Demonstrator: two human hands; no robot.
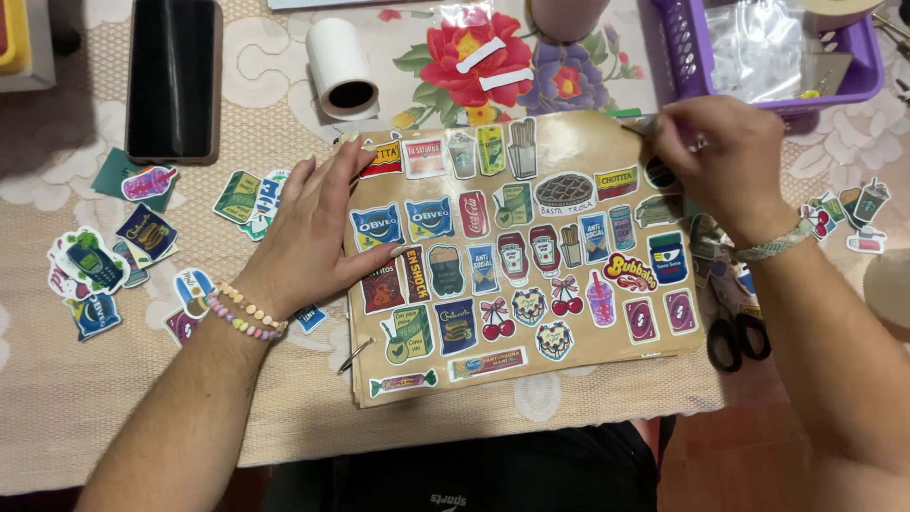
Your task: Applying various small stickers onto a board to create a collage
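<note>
We observe a tan kraft-paper sheet [607,351], topmost of a ring-bound stack and covered with rows of small colourful food and drink stickers, lying on a beige lace-patterned tablecloth [114,398] just in front of us.

Left hand [308,232]: spread flat, palm down, fingers released and pressing on the left edge of the sheet; nothing is grasped. A pastel bead bracelet [246,313] sits on its wrist.

Right hand [725,166]: at the upper right corner of the sheet, fingers pinched together on something small near the edge. We cannot tell what it is, as the fingers cover it. A woven band [777,245] circles this wrist.

Surroundings: loose cut stickers [100,261] are scattered on the cloth to the left of the left hand, with more [848,209] to the right, beyond the right wrist. Black-handled scissors [737,337] lie just beside the right edge of the stack, partly under the right forearm. A white paper roll [339,66] lies on its side above the sheet, beside a dark rectangular phone [173,76] lying flat. A purple plastic basket [687,47] holding clear plastic bags stands at the upper right, close behind the right hand.
</note>
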